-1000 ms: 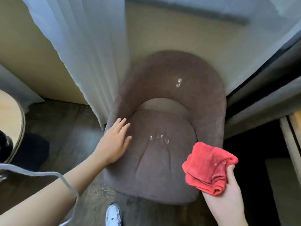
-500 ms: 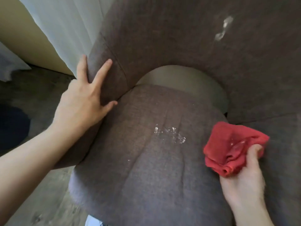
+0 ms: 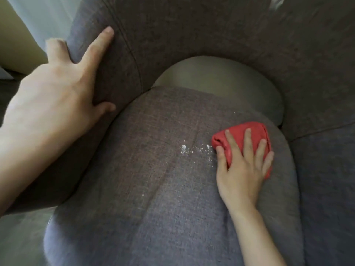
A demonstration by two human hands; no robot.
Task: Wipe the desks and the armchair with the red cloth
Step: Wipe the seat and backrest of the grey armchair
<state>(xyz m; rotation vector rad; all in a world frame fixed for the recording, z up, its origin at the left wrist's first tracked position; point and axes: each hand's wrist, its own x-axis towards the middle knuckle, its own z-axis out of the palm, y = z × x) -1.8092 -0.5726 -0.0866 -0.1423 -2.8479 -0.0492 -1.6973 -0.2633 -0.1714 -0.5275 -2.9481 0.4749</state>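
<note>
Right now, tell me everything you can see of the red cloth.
The red cloth is a soft, terry-looking rag bunched into a thick folded pad, lying flat on the right side of the seat of the armchair. The right hand presses it down, fingers spread across it. White crumbs lie just beyond its left edge.

Sheer curtain (image 3: 44, 18), beige wall (image 3: 17, 52)

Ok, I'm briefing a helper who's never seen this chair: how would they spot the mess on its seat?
Start at the grey-brown armchair and look down to its seat cushion. Near the cushion's middle, just left of the red cloth under the right hand, lies a scatter of white specks, bright against the dull weave around them.
</note>
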